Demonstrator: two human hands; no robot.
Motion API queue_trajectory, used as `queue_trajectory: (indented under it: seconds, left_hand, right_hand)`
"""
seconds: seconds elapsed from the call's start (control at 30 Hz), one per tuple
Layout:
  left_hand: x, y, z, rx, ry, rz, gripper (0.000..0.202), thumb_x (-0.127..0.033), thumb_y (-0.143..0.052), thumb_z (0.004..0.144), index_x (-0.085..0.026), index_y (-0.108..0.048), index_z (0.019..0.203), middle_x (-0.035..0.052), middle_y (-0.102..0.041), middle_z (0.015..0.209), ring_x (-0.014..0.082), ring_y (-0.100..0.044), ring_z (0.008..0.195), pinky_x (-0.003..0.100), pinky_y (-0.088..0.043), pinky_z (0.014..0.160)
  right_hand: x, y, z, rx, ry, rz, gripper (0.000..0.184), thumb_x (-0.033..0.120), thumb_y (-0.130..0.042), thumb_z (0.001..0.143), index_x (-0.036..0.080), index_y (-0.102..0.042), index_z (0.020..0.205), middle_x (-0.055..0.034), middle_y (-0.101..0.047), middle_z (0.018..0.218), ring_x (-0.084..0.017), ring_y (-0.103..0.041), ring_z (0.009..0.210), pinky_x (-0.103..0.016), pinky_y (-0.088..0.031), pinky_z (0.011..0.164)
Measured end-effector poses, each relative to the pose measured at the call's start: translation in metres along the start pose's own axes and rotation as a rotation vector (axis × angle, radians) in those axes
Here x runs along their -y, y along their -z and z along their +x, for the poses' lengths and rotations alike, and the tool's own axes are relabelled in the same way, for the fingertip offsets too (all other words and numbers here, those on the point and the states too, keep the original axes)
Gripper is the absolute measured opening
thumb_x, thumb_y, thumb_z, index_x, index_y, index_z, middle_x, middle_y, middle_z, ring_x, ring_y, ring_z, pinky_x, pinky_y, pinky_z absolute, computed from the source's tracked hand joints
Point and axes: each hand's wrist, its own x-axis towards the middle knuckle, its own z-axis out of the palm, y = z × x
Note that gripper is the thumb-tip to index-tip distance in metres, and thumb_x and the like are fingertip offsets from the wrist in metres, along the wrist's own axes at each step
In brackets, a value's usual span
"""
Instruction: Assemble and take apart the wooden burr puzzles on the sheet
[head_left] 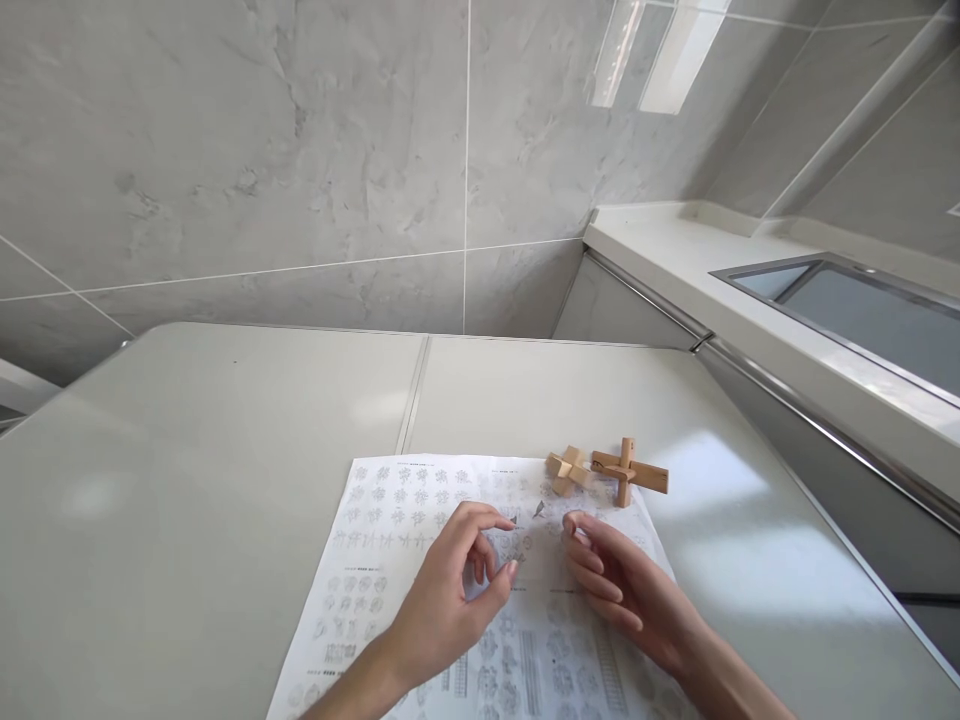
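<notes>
My left hand (pixel 466 572) hovers over the printed sheet (pixel 420 590), thumb and index finger apart, with nothing between them. My right hand (pixel 626 590) is over the sheet's right part, its fingers loosely curled and nothing visible in them. Just beyond it, at the sheet's far right corner, are two wooden interlocking puzzles. One is a pale, compact star-shaped puzzle (pixel 570 471); to its right is a browner cross-shaped puzzle (pixel 628 471) with longer bars. Neither hand touches them. Small grey shapes show on the paper between my hands; I cannot tell whether they are printed.
The sheet lies on a white table (pixel 187 480) with a seam (pixel 415 395) across it. A grey tiled wall (pixel 300 150) stands behind. At the right, a white counter (pixel 652 240) with a metal-framed sink (pixel 862 300) rises above the table.
</notes>
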Motion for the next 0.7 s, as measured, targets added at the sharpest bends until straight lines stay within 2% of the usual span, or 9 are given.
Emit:
queue_trajectory:
  seconds: [0.13,0.33,0.6,0.7]
  left_hand:
    - [0.0027,-0.0009,-0.0003,0.01,-0.002,0.005,0.02,-0.032,-0.06,0.105,-0.032,-0.06,0.125,0.0048,-0.06,0.122,0.0147,-0.06,0.078,0.035,-0.056,0.082]
    - [0.0048,-0.0006,-0.0014,0.027,0.004,0.024,0.018,-0.033,-0.058,0.107,-0.032,-0.061,0.124,0.0048,-0.061,0.125,0.0148,-0.059,0.08,0.034,-0.055,0.08]
    - [0.0028,0.0,0.0006,0.018,-0.021,0.026,0.015,-0.032,-0.058,0.107,-0.029,-0.065,0.12,0.0044,-0.064,0.119,0.0147,-0.06,0.078,0.033,-0.055,0.079]
    - [0.0044,0.0058,-0.003,0.031,-0.017,0.019,0.014,-0.035,-0.057,0.107,-0.028,-0.066,0.116,0.0044,-0.065,0.116,0.0151,-0.061,0.08,0.031,-0.054,0.077]
  right_hand:
    - [-0.0056,0.0008,-0.0012,0.061,0.02,-0.101,0.033,0.043,-0.075,0.101,0.02,-0.058,0.084,0.0072,-0.042,0.07,-0.007,-0.03,0.052,-0.012,-0.032,0.036]
    - [-0.0036,-0.0007,0.0006,0.053,0.021,-0.103,0.036,0.045,-0.076,0.099,0.02,-0.058,0.081,0.0073,-0.041,0.069,-0.008,-0.028,0.052,-0.014,-0.03,0.036]
    - [-0.0044,-0.0006,0.0065,0.043,0.01,-0.06,0.037,0.051,-0.075,0.098,0.02,-0.062,0.084,0.0077,-0.04,0.068,-0.007,-0.027,0.05,-0.014,-0.028,0.036]
    - [-0.0057,0.0027,0.0078,0.06,0.008,-0.062,0.036,0.052,-0.076,0.097,0.021,-0.063,0.086,0.0076,-0.041,0.068,-0.008,-0.028,0.051,-0.014,-0.029,0.037]
